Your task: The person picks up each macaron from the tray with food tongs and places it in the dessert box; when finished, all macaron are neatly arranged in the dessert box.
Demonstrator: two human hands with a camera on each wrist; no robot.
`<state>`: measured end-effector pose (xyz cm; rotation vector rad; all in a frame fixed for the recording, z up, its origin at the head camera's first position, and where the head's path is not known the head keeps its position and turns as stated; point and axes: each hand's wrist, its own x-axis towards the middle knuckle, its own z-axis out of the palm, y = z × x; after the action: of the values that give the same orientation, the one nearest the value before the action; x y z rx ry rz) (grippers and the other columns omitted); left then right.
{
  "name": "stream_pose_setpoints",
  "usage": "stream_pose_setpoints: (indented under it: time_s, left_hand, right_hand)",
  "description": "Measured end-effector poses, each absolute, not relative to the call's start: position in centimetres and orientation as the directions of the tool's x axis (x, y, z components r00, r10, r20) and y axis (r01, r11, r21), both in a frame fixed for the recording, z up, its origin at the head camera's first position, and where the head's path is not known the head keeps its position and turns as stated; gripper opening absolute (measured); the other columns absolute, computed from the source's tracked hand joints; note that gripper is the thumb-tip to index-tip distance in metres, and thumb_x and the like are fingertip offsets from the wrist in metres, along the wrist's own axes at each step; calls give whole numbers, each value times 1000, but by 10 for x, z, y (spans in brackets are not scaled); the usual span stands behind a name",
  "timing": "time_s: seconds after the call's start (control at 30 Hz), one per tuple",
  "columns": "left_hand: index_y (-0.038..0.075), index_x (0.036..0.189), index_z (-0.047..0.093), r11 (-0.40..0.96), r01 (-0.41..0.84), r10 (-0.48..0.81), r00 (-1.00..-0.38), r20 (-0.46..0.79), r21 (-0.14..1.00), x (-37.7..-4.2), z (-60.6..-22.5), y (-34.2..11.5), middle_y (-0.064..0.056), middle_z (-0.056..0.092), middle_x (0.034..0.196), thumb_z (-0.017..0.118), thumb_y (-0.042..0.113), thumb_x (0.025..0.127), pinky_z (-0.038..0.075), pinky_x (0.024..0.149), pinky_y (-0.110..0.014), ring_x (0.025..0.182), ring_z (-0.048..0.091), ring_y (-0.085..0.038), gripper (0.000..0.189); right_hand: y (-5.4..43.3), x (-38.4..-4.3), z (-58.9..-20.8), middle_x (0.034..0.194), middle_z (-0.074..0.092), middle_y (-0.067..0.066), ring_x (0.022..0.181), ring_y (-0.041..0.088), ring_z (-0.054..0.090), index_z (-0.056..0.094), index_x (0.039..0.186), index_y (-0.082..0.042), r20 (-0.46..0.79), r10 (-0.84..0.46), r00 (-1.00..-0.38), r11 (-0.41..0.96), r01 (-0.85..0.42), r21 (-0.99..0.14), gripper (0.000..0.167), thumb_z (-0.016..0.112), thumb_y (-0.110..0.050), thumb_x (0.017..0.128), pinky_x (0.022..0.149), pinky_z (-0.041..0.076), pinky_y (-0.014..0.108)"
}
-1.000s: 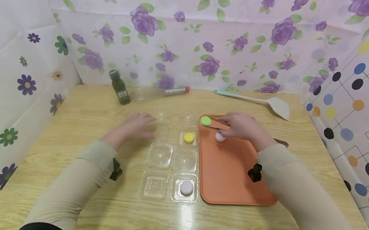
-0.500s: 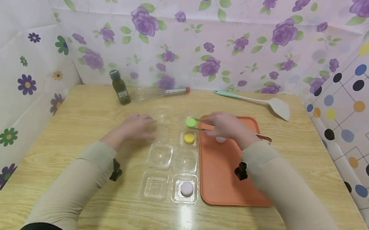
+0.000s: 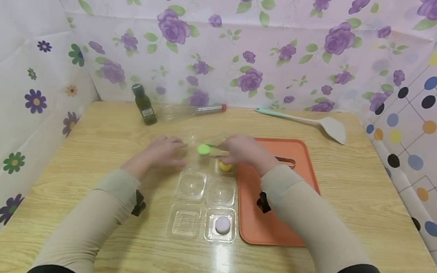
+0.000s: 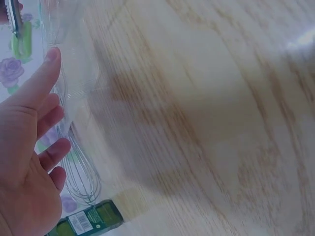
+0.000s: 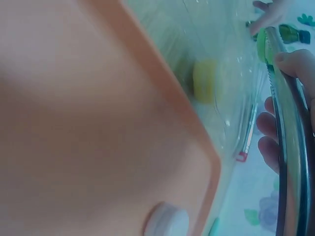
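In the head view my right hand (image 3: 246, 151) grips metal tongs (image 5: 294, 147), which pinch a green macaron (image 3: 204, 149) above the back clear plastic boxes. Below that hand, a yellow macaron (image 3: 225, 167) sits in one box, partly covered. A lilac macaron (image 3: 222, 225) lies in the front right box (image 3: 208, 235). My left hand (image 3: 163, 155) is beside the back left box (image 4: 81, 73), thumb extended and the other fingers loosely bent, holding nothing. One pale macaron (image 5: 170, 221) rests on the orange tray (image 3: 248, 224); the right arm hides it in the head view.
Behind the boxes lie a dark green bottle (image 3: 145, 106), a whisk (image 3: 189, 111) and a white spatula (image 3: 332, 128) with a mint handle. Front left is another clear box (image 3: 184, 221). Patterned cloths (image 3: 224, 68) stand around the wooden table (image 3: 147, 255).
My right hand has carried the green macaron in the tongs leftward, from over the tray's back left corner to above the boxes. My left hand has stayed in place.
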<state>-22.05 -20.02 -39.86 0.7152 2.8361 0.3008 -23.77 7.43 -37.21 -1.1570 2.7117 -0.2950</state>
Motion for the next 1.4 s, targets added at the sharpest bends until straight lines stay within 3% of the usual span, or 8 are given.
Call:
stream_pose_setpoints:
  time_s: [0.23,0.97,1.4]
  left_hand:
    - [7,136,47,857,440,485,-864,-134,269,-218,-397,-201,-18,46,135,72,39,80,27,101,-55,118,40,-37,69]
    - [8,137,46,853,449,492,-861,-124,265,-221,-402,-204,-17,46,135,69,41,82,27,102,-54,118,41,-35,69]
    - [7,137,46,852,453,495,-860,-124,262,-223,-404,-203,-17,46,134,70,42,80,26,103,-54,118,41,-36,70]
  right_hand:
    - [58,-236,-379,118,62,8,107,23,57,63,120,-7,-126,-728,-674,680,-687,-256,44,64,-34,85,91,47,37]
    - [35,-238,-385,108,65,5,99,20,59,66,116,-10,-153,-738,-657,673,-705,-224,38,66,-32,85,87,48,36]
    - [34,-241,-389,110,65,5,100,20,58,63,123,-16,-174,-721,-670,691,-682,-239,43,66,-34,84,88,47,37]
